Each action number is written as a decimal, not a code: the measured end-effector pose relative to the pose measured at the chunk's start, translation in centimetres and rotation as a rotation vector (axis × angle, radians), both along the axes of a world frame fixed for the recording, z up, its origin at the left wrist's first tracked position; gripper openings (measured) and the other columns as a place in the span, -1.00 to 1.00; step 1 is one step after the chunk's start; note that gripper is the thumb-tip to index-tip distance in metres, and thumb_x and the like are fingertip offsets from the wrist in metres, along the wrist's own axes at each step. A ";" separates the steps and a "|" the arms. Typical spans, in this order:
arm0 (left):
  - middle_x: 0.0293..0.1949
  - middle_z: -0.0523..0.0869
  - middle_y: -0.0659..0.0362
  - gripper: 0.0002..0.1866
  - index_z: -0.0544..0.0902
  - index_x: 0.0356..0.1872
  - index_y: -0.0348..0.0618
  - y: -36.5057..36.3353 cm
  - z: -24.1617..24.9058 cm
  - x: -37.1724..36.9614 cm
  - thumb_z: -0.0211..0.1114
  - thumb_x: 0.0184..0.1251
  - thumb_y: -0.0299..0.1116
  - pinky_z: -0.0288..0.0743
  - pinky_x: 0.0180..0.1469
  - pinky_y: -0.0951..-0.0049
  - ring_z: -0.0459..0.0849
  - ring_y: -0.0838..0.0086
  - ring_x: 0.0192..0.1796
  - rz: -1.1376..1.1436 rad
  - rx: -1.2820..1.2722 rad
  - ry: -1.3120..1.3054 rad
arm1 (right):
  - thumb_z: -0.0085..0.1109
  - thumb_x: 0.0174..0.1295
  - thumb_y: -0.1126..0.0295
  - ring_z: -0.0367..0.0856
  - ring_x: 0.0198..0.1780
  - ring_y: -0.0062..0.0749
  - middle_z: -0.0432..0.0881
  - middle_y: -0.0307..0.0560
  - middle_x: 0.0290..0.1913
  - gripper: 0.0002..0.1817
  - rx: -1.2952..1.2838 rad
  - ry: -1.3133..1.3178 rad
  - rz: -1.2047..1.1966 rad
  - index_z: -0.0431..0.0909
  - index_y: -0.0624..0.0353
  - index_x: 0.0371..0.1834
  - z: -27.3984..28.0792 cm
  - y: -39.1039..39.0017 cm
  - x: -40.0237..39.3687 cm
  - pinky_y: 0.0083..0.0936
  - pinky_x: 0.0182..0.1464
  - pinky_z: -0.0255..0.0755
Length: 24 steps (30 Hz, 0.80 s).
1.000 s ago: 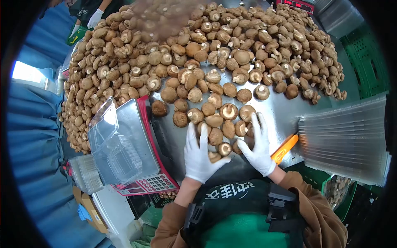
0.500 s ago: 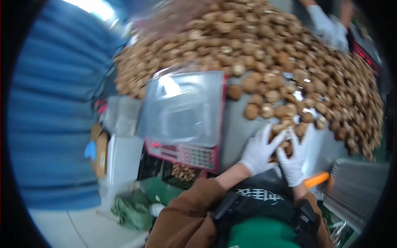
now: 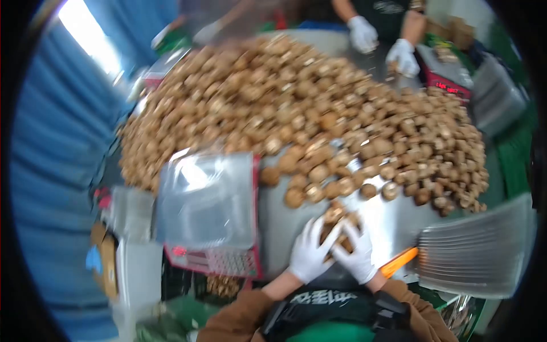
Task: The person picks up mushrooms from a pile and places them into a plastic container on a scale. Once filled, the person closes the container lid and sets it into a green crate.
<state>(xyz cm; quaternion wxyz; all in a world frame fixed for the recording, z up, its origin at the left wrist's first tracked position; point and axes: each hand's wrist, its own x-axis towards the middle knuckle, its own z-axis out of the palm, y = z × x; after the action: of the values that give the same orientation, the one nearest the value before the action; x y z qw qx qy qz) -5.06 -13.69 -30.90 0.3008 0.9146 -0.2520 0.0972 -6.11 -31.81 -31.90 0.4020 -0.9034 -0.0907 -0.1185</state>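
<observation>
My left hand (image 3: 310, 252) and my right hand (image 3: 355, 254), both in white gloves, are cupped from two sides around several brown mushrooms (image 3: 337, 214). The gloved fingers partly hide this handful, which is close to my body above the metal tabletop (image 3: 279, 231). Just beyond my hands begins a large heap of similar mushrooms (image 3: 245, 108). To the left of my left hand stands a red-and-grey weighing scale (image 3: 219, 261) with clear plastic trays (image 3: 208, 199) on its top. Near my right wrist lies an orange-handled tool (image 3: 399, 263).
A stack of clear trays (image 3: 473, 248) stands at the right. Across the heap, a co-worker's gloved hands (image 3: 403, 58) are near another scale (image 3: 449, 85). A second person's gloved hand (image 3: 208, 34) shows at the upper left. Below the near scale sits a crate of mushrooms (image 3: 223, 286).
The head view has shifted, bringing more of the far table and the co-workers into sight. My hands remain around the mushrooms, now a little farther from the loose ones at the heap's edge.
</observation>
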 end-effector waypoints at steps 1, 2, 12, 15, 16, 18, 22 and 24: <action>0.39 0.38 -0.23 -0.13 0.49 0.46 0.09 0.1 0.0 -0.4 0.57 -0.01 -0.17 0.46 0.33 -0.15 0.44 -0.29 0.37 -0.022 -0.005 -0.013 | 0.55 0.05 0.08 0.50 0.31 0.40 0.41 0.51 0.35 -0.23 -0.029 0.006 -0.005 0.57 0.12 0.37 0.5 -0.1 -0.7 0.04 0.33 0.47; 0.37 0.40 -0.24 -0.13 0.50 0.45 0.09 0.1 0.0 -0.9 0.58 -0.03 -0.17 0.46 0.33 -0.15 0.45 -0.30 0.35 -0.041 -0.007 -0.026 | 0.54 0.07 0.05 0.52 0.30 0.38 0.43 0.50 0.34 -0.25 -0.053 0.014 -0.010 0.59 0.08 0.36 0.9 0.0 -1.2 0.03 0.31 0.50; 0.43 0.39 -0.26 -0.04 0.38 0.47 -0.28 -1.3 2.0 0.1 0.55 -0.03 -0.20 0.38 0.44 -0.11 0.42 -0.26 0.39 -0.032 -0.095 -0.025 | 0.53 0.10 -0.05 0.56 0.21 0.30 0.45 0.43 0.30 -0.28 -0.056 -0.051 0.023 0.63 0.01 0.31 3.0 -1.1 0.8 -0.06 0.29 0.50; 0.36 0.44 -0.32 -0.07 0.41 0.43 -0.29 -2.1 2.1 0.0 0.54 -0.07 -0.26 0.43 0.39 -0.13 0.46 -0.30 0.33 -0.025 -0.063 -0.089 | 0.51 0.14 -0.06 0.54 0.23 0.29 0.43 0.41 0.30 -0.32 -0.054 -0.040 -0.011 0.63 0.00 0.30 2.1 -1.2 0.4 -0.06 0.30 0.49; 0.36 0.44 -0.32 -0.07 0.40 0.44 -0.29 -2.3 2.0 0.0 0.55 -0.06 -0.25 0.42 0.39 -0.13 0.45 -0.30 0.34 -0.017 -0.049 -0.087 | 0.50 0.15 -0.06 0.54 0.23 0.29 0.43 0.41 0.31 -0.33 -0.060 -0.028 -0.026 0.64 -0.01 0.30 2.2 -1.2 0.3 -0.06 0.30 0.48; 0.37 0.42 -0.33 -0.06 0.40 0.45 -0.28 -2.4 1.8 -0.3 0.56 -0.05 -0.24 0.41 0.40 -0.13 0.45 -0.31 0.35 -0.009 -0.034 -0.074 | 0.50 0.16 -0.07 0.53 0.24 0.29 0.43 0.41 0.31 -0.33 -0.059 -0.003 -0.042 0.63 -0.02 0.30 2.3 -1.2 -0.1 -0.06 0.31 0.47; 0.40 0.39 -0.35 -0.05 0.39 0.47 -0.24 -2.4 1.4 0.0 0.57 -0.04 -0.20 0.41 0.40 -0.14 0.43 -0.34 0.36 -0.017 -0.055 -0.091 | 0.49 0.15 -0.08 0.53 0.25 0.28 0.44 0.40 0.30 -0.32 -0.031 -0.003 -0.037 0.63 -0.04 0.31 1.7 -1.4 0.3 -0.05 0.33 0.45; 0.41 0.38 -0.36 -0.05 0.39 0.48 -0.23 -2.6 1.4 0.1 0.57 -0.03 -0.19 0.42 0.39 -0.14 0.43 -0.34 0.37 -0.008 -0.065 -0.089 | 0.50 0.15 -0.09 0.53 0.25 0.28 0.45 0.39 0.30 -0.32 -0.029 -0.012 -0.032 0.64 -0.04 0.31 1.6 -1.6 0.3 -0.05 0.33 0.45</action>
<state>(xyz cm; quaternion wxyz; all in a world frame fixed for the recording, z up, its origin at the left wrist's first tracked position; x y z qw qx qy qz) -4.99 -16.34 -29.51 0.3193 0.8981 -0.2655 0.1449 -5.81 -33.43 -30.29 0.3865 -0.9096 -0.0802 -0.1292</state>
